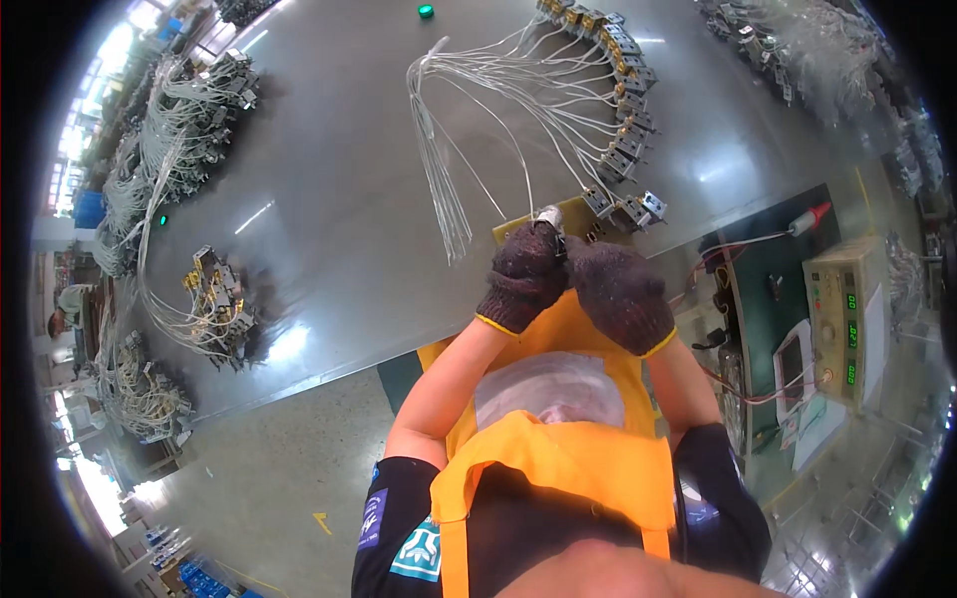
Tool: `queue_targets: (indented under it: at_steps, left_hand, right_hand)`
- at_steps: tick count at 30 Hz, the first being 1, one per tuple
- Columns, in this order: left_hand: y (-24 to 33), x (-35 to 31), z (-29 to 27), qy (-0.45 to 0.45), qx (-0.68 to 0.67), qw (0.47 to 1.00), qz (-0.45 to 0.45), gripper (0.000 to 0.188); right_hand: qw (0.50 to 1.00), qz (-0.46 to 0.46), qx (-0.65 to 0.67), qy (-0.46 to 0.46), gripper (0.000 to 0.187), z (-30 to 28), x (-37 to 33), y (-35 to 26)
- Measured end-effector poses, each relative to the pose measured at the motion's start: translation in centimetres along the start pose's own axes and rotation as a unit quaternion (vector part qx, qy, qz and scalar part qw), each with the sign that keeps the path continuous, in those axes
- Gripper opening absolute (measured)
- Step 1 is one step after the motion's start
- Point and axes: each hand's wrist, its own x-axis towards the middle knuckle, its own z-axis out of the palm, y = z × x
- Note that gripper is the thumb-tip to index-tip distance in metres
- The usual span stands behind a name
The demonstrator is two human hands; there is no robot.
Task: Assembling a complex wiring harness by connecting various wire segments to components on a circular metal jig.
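Observation:
Both my hands wear dark knitted gloves with yellow cuffs and meet at the table's near edge. My left hand [525,274] is closed around a small metal part [548,217] with a white wire running from it. Right beside it, my right hand [620,289] is curled, its fingertips turned in against the left; what it grips is hidden. Under and behind the gloves lies a brass-coloured plate [578,215] with holes. A curved row of small metal motor-like parts [628,110] stands beyond, their white wires [478,75] gathered into a bundle at the left.
A grey metal table [329,179] spreads ahead. Wired parts are heaped at the left [189,130], nearer left [219,309] and far right [797,50]. At right stand a power supply [839,319] with green digits, a phone-like device [795,364] and a red-tipped probe [809,217].

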Motion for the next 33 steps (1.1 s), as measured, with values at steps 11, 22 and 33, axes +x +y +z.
queue_targets:
  at_steps: [11, 22, 33]
  left_hand:
    - [2.4, 0.8, 0.0, 0.011, 0.114, 0.993, 0.017, 0.052]
    - [2.7, 2.4, -0.2, -0.120, -0.021, 0.958, -0.261, 0.069]
    - [-9.0, 17.9, -0.3, 0.125, -0.005, 0.946, -0.300, 0.072]
  right_hand:
    - [0.977, 0.201, -0.007, -0.069, 0.026, -2.0, -8.2, 4.1]
    - [0.731, 0.670, -0.120, 0.053, 0.038, -7.9, -19.3, 22.1]
    - [0.780, 0.623, -0.053, 0.031, 0.033, -10.5, -23.2, 28.4]
